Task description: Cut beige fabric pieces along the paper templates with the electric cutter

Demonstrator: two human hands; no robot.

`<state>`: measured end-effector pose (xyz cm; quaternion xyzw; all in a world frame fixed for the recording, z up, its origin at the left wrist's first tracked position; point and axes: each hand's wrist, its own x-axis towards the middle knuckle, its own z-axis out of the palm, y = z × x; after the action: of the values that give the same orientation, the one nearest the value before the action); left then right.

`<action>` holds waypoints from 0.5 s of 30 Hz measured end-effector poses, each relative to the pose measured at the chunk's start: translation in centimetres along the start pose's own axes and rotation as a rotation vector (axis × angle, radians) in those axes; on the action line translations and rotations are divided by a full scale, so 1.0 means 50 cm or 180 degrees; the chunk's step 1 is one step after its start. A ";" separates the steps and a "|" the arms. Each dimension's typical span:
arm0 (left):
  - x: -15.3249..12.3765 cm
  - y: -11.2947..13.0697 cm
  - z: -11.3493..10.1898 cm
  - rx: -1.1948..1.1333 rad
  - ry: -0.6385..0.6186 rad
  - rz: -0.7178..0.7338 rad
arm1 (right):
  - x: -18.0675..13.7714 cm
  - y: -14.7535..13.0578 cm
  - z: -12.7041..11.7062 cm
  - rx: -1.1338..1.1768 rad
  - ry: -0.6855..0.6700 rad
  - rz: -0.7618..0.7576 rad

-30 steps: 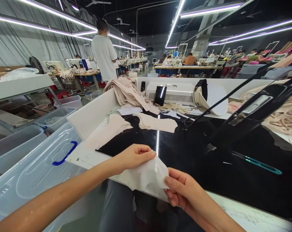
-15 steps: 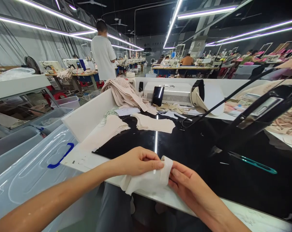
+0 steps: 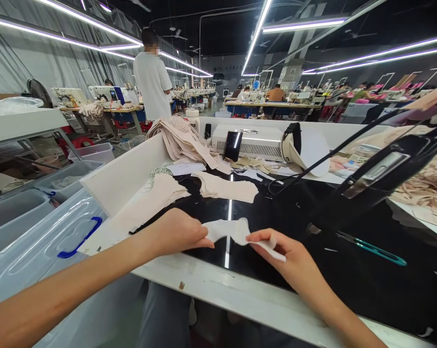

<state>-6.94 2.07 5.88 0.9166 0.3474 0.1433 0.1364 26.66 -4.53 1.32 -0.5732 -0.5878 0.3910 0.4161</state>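
A small piece of white fabric (image 3: 223,229) is stretched between my two hands, just above the black tabletop (image 3: 204,256). My left hand (image 3: 180,232) is closed on its left end, thumb along the edge. My right hand (image 3: 276,249) pinches the other end, and a narrow flap sticks out past the fingers. Beyond my hands lies a stack of cream fabric pieces (image 3: 227,187), with another cream stack (image 3: 163,189) left of it. To the right of my right hand rest teal-handled thread snips (image 3: 372,248).
A black machine arm (image 3: 377,169) with a cable stands at the right. Along the back are a white vented box (image 3: 247,141), a phone (image 3: 232,146) and a heap of beige strips (image 3: 185,139). A lidded plastic bin (image 3: 55,256) stands at the left. A person (image 3: 151,82) stands beyond the table.
Both hands have lifted away from the table's front edge and moved apart. The bunched white fabric is now drawn out between them over the black surface. The view has shifted slightly.
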 end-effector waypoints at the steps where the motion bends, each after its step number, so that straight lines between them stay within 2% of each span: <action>1: -0.008 0.001 0.015 0.0024 -0.0041 0.0055 | -0.006 0.012 0.001 -0.0215 -0.0175 -0.0092; 4: -0.008 0.019 0.052 0.0201 0.0030 0.0383 | -0.019 0.036 0.004 -0.0453 -0.0394 -0.0320; 9: 0.045 0.057 0.108 0.0263 0.0358 0.0978 | -0.030 0.041 0.006 -0.0525 -0.0413 -0.0518; 13: 0.063 0.067 0.150 0.0303 0.0300 0.1047 | -0.058 0.047 -0.014 -0.0717 -0.0537 -0.0564; 15: 0.056 0.068 0.161 0.0393 0.0260 0.1039 | -0.078 0.055 -0.032 -0.0847 -0.0751 -0.0618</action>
<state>-0.01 0.28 0.12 0.9609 0.2074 0.1791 0.0406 29.11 -8.37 -0.83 -0.5140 -0.7314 0.3325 0.3007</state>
